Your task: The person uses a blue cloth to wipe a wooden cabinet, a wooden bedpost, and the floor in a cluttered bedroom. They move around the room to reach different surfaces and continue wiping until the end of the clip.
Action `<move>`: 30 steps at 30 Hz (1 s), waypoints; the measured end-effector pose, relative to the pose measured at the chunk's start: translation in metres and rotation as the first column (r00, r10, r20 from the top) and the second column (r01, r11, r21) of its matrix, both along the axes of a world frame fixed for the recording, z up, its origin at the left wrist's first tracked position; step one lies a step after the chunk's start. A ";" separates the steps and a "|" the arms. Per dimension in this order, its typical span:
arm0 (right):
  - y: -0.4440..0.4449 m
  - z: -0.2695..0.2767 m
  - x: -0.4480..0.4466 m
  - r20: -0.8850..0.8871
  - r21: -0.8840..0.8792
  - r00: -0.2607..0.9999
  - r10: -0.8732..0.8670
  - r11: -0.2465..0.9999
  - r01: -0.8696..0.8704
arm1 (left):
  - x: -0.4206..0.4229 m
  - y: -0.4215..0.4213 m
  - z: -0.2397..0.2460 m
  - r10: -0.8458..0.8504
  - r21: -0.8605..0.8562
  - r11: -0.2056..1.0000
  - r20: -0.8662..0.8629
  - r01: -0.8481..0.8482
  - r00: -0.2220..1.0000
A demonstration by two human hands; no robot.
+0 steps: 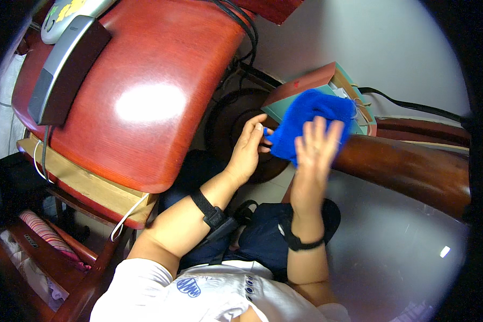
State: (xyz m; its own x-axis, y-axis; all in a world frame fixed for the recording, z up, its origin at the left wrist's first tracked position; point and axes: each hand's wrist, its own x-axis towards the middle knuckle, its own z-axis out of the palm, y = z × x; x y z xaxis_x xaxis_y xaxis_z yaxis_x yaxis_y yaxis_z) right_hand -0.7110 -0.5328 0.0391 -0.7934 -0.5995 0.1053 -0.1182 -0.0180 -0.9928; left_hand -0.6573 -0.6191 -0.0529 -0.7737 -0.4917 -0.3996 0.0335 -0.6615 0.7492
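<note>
A bright blue cloth with a towel-like nap hangs between my two hands. My left hand pinches its left corner, where a narrow blue loop or strip shows at the fingers. In front of the lower right part of the cloth is my right hand, blurred, fingers spread; whether it touches the cloth is unclear. Behind the cloth stands a pink and teal box with its top uncovered. White items and loose strings show inside it, and the cloth hides part of it.
To the left is a glossy red wooden table bearing a long black and silver speaker. Black cables hang over its far edge. A round dark wooden piece sits low behind my left hand. On the right runs a brown wooden rail.
</note>
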 end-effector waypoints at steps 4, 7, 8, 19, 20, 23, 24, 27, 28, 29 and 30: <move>-0.006 -0.077 0.001 0.220 0.246 0.974 -0.051 0.969 -0.005 | -0.007 0.003 -0.018 -0.028 -0.472 0.876 0.159 0.100 0.987; 0.006 -0.116 0.012 0.149 0.455 0.988 -0.045 0.890 -0.028 | -0.011 0.009 -0.032 -0.226 -0.450 0.837 0.235 0.312 0.945; 0.010 -0.123 0.015 0.104 0.372 0.995 0.000 0.928 -0.039 | -0.012 0.015 -0.034 -0.252 -0.425 0.846 0.214 0.322 0.944; 0.063 -0.110 0.017 0.113 0.305 0.904 -0.412 0.880 0.363 | 0.008 0.036 -0.017 -0.401 -0.468 0.776 0.152 0.423 0.903; 0.064 -0.113 0.013 0.262 0.207 0.855 -0.447 0.891 0.403 | 0.009 0.041 -0.016 -0.403 -0.420 0.805 0.132 0.419 0.906; 0.070 -0.130 -0.002 0.525 0.065 0.773 -0.355 0.923 0.379 | 0.006 0.054 -0.016 -0.487 -0.393 0.754 0.204 0.527 0.849; 0.070 -0.139 -0.010 0.476 0.218 0.780 -0.407 0.913 0.344 | 0.005 0.059 -0.017 -0.527 -0.427 0.685 0.270 0.591 0.806; 0.077 -0.163 -0.021 0.551 0.293 0.726 -0.410 0.910 0.291 | -0.003 0.069 -0.022 -0.503 -0.493 0.619 0.348 0.611 0.791; 0.078 -0.170 -0.022 0.591 0.311 0.694 -0.412 0.910 0.275 | -0.005 0.071 -0.024 -0.509 -0.520 0.593 0.350 0.615 0.786; 0.080 -0.176 -0.022 0.624 0.329 0.660 -0.418 0.907 0.264 | -0.007 0.074 -0.026 -0.512 -0.540 0.565 0.364 0.624 0.778; 0.082 -0.181 -0.022 0.650 0.351 0.626 -0.431 0.901 0.255 | -0.008 0.076 -0.027 -0.516 -0.549 0.451 0.482 0.703 0.708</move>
